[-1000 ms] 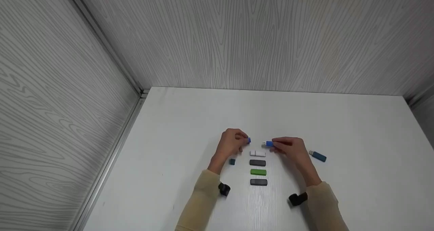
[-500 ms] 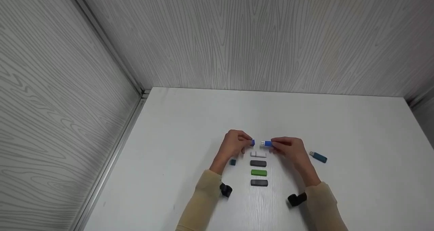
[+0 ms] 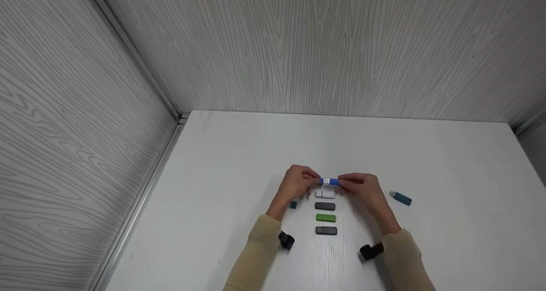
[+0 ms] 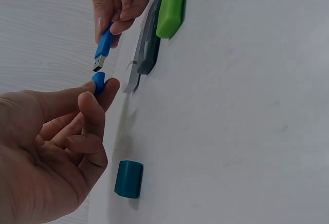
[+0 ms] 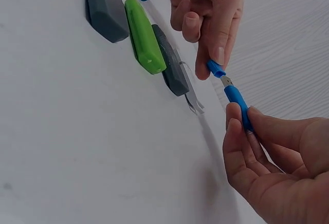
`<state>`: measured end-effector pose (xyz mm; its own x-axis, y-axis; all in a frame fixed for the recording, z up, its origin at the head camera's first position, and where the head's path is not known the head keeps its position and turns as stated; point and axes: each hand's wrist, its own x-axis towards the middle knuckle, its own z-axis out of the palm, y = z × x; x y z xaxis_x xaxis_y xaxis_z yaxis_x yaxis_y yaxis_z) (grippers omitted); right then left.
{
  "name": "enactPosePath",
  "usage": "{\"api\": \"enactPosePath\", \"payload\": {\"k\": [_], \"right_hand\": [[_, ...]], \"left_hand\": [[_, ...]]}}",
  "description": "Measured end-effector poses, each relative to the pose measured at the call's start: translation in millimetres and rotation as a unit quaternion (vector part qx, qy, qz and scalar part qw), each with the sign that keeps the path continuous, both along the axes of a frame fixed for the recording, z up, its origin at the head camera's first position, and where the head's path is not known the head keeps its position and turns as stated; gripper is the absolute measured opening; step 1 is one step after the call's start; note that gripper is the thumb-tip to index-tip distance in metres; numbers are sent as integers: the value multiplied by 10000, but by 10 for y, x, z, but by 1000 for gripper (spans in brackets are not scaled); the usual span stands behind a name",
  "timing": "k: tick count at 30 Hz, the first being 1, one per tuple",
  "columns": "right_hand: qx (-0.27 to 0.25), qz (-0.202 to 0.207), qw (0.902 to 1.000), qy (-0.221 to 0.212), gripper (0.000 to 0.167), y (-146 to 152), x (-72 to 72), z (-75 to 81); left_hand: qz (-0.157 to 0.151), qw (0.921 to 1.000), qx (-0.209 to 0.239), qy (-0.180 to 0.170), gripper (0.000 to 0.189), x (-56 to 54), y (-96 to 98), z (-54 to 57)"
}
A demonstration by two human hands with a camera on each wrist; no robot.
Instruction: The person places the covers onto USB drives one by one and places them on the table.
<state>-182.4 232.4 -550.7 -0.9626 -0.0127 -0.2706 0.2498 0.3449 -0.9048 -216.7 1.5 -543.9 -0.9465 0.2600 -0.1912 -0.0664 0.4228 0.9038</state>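
My left hand (image 3: 294, 184) pinches a small blue cap (image 4: 98, 81) between thumb and forefinger. Opposite it, my right hand (image 3: 362, 188) pinches the body of a blue USB stick (image 5: 237, 103) whose bare metal plug (image 4: 98, 63) points at the cap's open end. A narrow gap shows between plug and cap in the left wrist view. Both pieces are held above the table, just beyond a white USB stick (image 3: 325, 194). The other fingers of my left hand are loosely bent beneath the pinch.
Below the white stick lie a dark grey stick (image 3: 325, 206), a green stick (image 3: 326, 217) and another grey stick (image 3: 326, 231) in a column. A teal cap (image 4: 128, 179) lies by my left wrist. An uncapped teal USB stick (image 3: 401, 198) lies at the right.
My left hand has moved right with the blue cap, and my right hand has shifted slightly left with the USB stick. The gap between plug and cap has narrowed.
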Motion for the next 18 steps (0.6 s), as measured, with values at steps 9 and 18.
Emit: {"api": "enactPosePath", "payload": {"k": [9, 18], "right_hand": [[119, 49, 9999, 73, 34, -21, 16, -3], [108, 87, 9999, 56, 32, -45, 9, -5]], "left_hand": [[-137, 9999, 9, 59, 11, 1, -5, -24], [-156, 9998, 93, 34, 11, 5, 7, -4]]}}
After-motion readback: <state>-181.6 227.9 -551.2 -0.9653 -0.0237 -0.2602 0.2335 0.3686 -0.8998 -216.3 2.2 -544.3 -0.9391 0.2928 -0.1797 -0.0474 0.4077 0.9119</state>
